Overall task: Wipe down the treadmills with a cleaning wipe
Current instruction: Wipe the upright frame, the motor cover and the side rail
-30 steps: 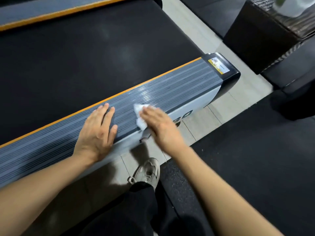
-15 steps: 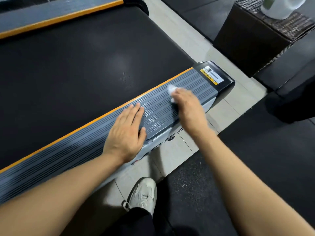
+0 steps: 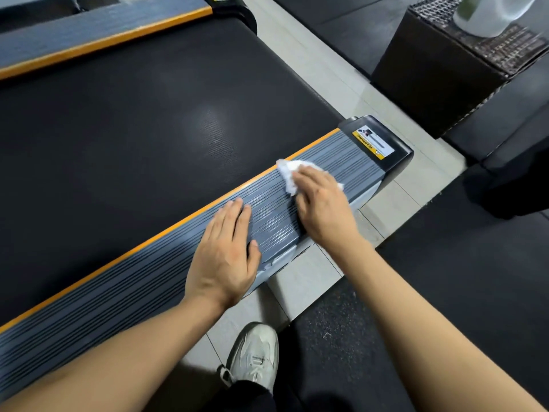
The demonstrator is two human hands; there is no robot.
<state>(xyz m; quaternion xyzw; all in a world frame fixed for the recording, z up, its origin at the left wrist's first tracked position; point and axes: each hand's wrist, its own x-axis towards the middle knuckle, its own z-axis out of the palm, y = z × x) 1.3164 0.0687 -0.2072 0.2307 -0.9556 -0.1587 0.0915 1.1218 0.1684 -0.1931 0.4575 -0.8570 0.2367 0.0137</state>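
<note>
Sliding along the ribbed side rail [image 3: 124, 295] is the right hand [image 3: 322, 208], and it is now pressing the white wipe [image 3: 289, 173] down much nearer the black end cap [image 3: 398, 156] than a second ago, when it was working just beside the left hand [image 3: 224, 260]. The fingers are lying over the crumpled wipe and holding it against the ribs, though whether they are curling round it or simply pressing flat I cannot tell. Following along the rail too is the left hand, now resting palm-down with straight, relaxed fingers, gripping nothing and bracing the body just behind the wiping hand. A wet sheen is showing on the ribs between the two hands, so by my reckoning this stretch is getting done and only the short run ahead of the right hand, up to the cap and its yellow warning label [image 3: 372, 142], is left on this rail.

Counting now: one wipe, two hands, two orange-edged rails in sight (the second rail [image 3: 98, 28] lying well beyond the left hand, across the black belt [image 3: 133, 138]), one grey shoe [image 3: 255, 355] below the wrists
</note>
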